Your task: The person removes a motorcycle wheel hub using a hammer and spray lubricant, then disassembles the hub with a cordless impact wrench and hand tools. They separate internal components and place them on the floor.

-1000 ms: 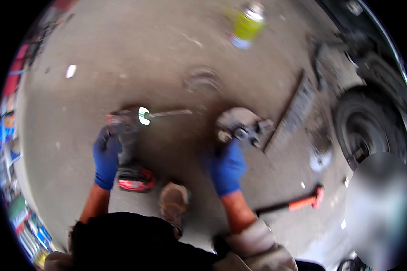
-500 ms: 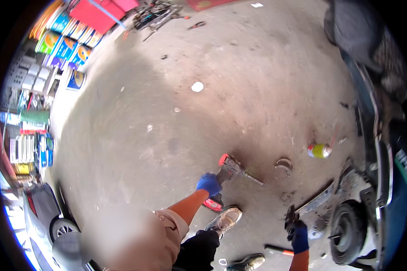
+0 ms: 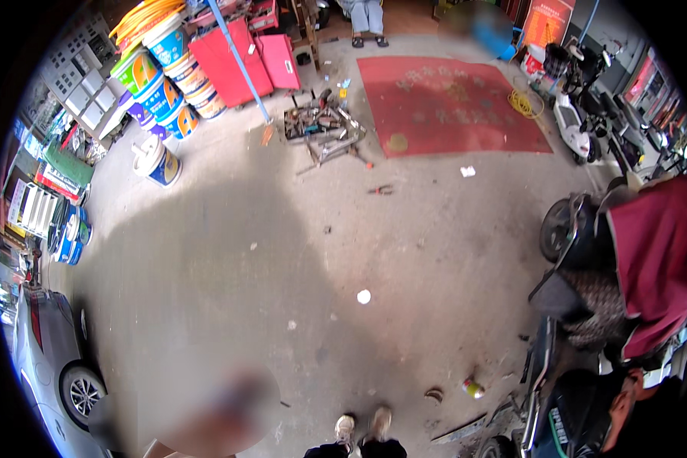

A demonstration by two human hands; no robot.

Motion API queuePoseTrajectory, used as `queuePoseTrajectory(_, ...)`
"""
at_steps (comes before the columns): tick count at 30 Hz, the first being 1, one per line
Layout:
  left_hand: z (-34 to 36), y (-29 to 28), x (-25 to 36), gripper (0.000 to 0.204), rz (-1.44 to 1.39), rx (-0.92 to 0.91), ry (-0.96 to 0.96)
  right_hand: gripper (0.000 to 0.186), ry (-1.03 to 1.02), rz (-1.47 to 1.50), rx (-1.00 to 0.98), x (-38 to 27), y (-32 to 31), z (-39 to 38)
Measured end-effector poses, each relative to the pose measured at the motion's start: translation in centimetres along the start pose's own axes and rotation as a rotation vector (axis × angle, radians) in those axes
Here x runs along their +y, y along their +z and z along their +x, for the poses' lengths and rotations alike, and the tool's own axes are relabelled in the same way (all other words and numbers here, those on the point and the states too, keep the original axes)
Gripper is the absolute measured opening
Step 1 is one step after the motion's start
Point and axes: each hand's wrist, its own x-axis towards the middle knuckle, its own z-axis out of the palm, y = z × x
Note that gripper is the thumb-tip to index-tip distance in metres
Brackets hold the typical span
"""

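My left arm comes in at the lower left. A blurred patch covers it, and in that patch a dark bluish smear sits where my left hand would be. Its fingers, and anything in them, cannot be made out. My right hand is outside the picture. My shoes stand on the concrete floor at the bottom. To their right lie a curved, brake-shoe-like part, a yellow-green spray can and a long flat metal strip.
A scooter with a maroon cover stands at right, a bare arm-like shape beside its dark body. Tools lie near a red cabinet and red mat. Paint buckets and a silver car line the left; someone sits far back.
My view has lifted toward the far floor. The red-and-black power tool that my left hand held no longer shows clearly. My gloved right hand, with a dark part, has left the picture.
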Motion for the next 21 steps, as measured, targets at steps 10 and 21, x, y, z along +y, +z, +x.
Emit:
queuePoseTrajectory(10, -7.7, -14.4, -7.1, 0.049, -0.127, -0.020, -0.350, 0.054, -0.311, -0.211, -0.321, -46.7, -0.5, 7.3)
queuePoseTrajectory(21, -5.3, -27.7, 13.7, 0.045, -0.558, -0.358, -0.260, 0.006, -0.891, -0.452, -0.049, -115.0, 5.1, -16.3)
